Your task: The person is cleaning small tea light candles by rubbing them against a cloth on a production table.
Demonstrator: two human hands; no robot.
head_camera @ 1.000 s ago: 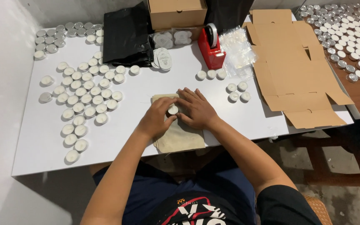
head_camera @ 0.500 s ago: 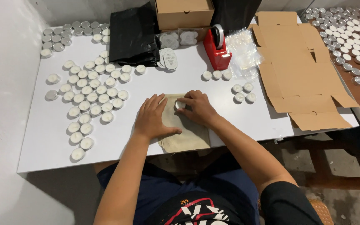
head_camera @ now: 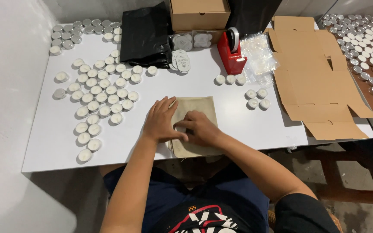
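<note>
Here both hands rest on a beige cloth pouch (head_camera: pixel 195 113) that lies flat at the near edge of the white table (head_camera: pixel 195 86), and every other place is told from that pouch. The left hand (head_camera: pixel 161 121) lies palm down with its fingers spread flat over the pouch's left edge, gripping nothing. The right hand (head_camera: pixel 200 128) sits on the pouch's lower middle, fingers curled and pointing left, its fingertips just beside the left thumb; whether it pinches something under them cannot be told. Left of the pouch, a loose field of white tealights (head_camera: pixel 102 92) spreads across the table. Beyond the pouch and to its left lies a black plastic bag (head_camera: pixel 145 36), and straight beyond it stands a closed cardboard box (head_camera: pixel 199 13). Beyond and slightly right of the pouch is a red tape dispenser (head_camera: pixel 232 54), with three tealights (head_camera: pixel 229 79) in a row at its foot. Just right of the pouch sit four tealights (head_camera: pixel 256 98) in a cluster. Farther right lies flattened cardboard (head_camera: pixel 320 82), and past that more tealights (head_camera: pixel 368 39) on a brown surface.
</note>
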